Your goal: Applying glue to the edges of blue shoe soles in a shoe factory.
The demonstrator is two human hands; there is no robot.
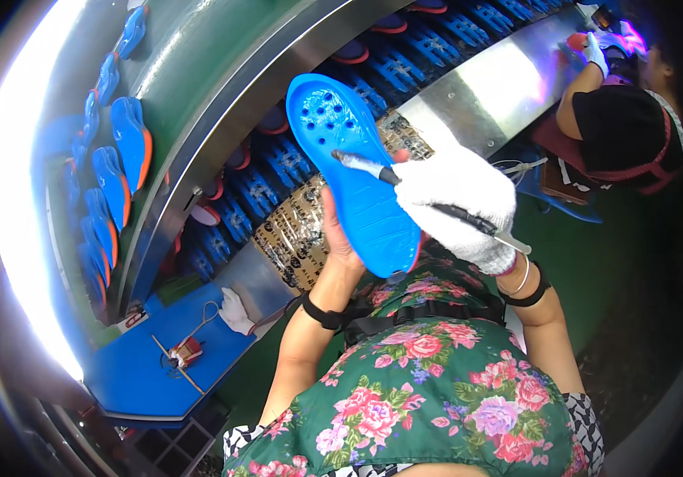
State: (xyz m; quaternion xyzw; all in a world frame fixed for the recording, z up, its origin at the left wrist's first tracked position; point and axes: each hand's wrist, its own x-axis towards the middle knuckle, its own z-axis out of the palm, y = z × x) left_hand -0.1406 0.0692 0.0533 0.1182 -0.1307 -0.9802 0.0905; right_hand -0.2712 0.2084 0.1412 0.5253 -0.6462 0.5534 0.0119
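Note:
My bare left hand (338,226) grips a blue shoe sole (369,203) from beneath and along its left edge. Several small round holes dot the far, broader end of the sole, and its upper face shines. In my right hand (461,199), which wears a white knit glove, is a brush (369,165) with a dark handle and a pale ferrule. Its brown tip touches or hovers just over the sole, below the holes. The glove hides part of the handle.
Blue soles with orange edges (131,139) stand in rows at the left. Blue racks (278,168) line up behind a metal ledge (477,87). On a blue table (143,374) lie a white glove (236,312) and a small red device (187,350). A co-worker (624,127) sits at the upper right.

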